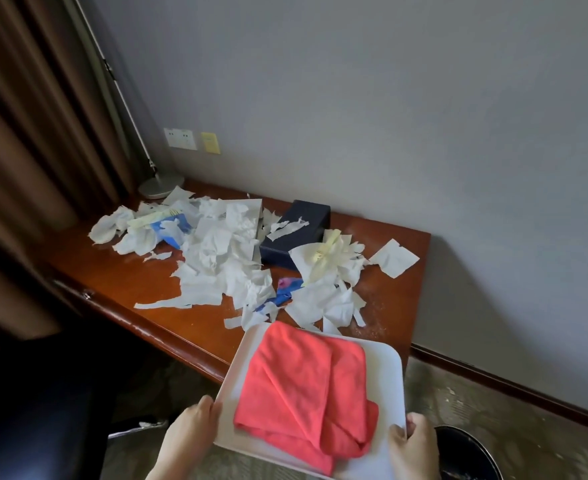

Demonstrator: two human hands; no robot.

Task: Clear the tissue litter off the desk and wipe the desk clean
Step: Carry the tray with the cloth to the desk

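1. Closest to the camera, both hands are on a white tray [387, 368]. The left hand [195, 427] grips its left edge, fingers curled over the rim, and the right hand [412, 441] grips the near right corner the same way.
2. A folded pinkish-red microfibre cloth [306, 393] lies on the tray, covering most of it. The tray's far edge reaches over the front edge of the desk [119, 275].
3. Down on the right, on the carpet, there's the rim of a dark round bin [472, 455], only partly in frame. On the left, something dark and shiny that could be a chair, hard to tell.
4. The wooden desk is a mess: torn white tissue litter [223, 261] is spread across most of the top, with blue wrapper scraps [285, 289] and yellowish bits mixed in, plus fine crumbs near the right end.
5. A dark blue tissue box [315, 213] sits toward the back, a shred draped on it.
6. At the far left corner, a lamp base [159, 187], its pole running up along the brown curtain [26, 133]. Wall sockets [181, 138] sit above.
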